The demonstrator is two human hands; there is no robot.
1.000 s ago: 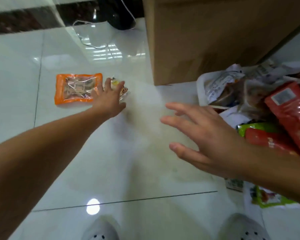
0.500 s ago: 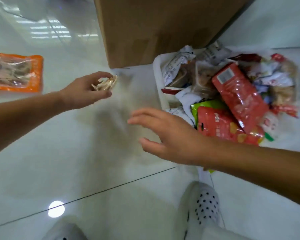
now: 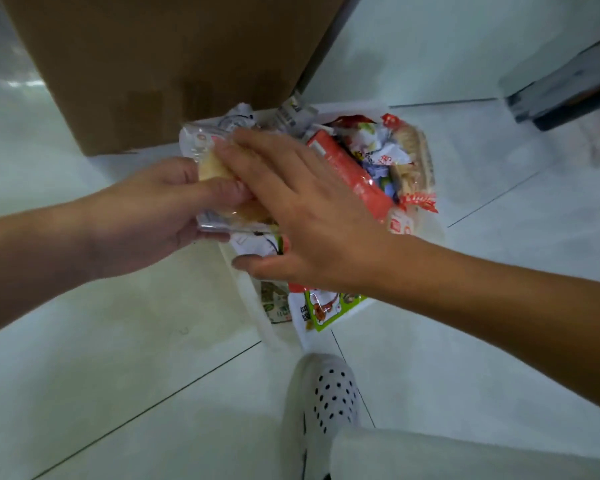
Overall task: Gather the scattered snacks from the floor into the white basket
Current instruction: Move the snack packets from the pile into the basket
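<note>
- Pale glossy tiled floor (image 3: 447,358) across the whole view, with dark grout lines.
- Large brown cardboard box (image 3: 160,64) standing at the top, just behind the basket.
- White basket (image 3: 267,330) on the floor at the centre, piled with packets above the rim: long red packet (image 3: 354,174) slanting through the heap, crumpled white wrappers (image 3: 378,147) beside it, green-edged packet (image 3: 329,306) hanging over the near rim.
- Right hand (image 3: 312,216) spread flat and wide over the heap, palm down, fingertips meeting the snack; gripping nothing that can be made out.
- Left hand (image 3: 160,216) reaching in from the left, thumb and fingers pinched narrow on a small clear-wrapped snack (image 3: 215,168), pale yellow inside.
- That snack held over the basket's left edge, against the pile, partly hidden under the right hand's fingers.
- White perforated clog (image 3: 323,403) at the bottom, just in front of the basket.
</note>
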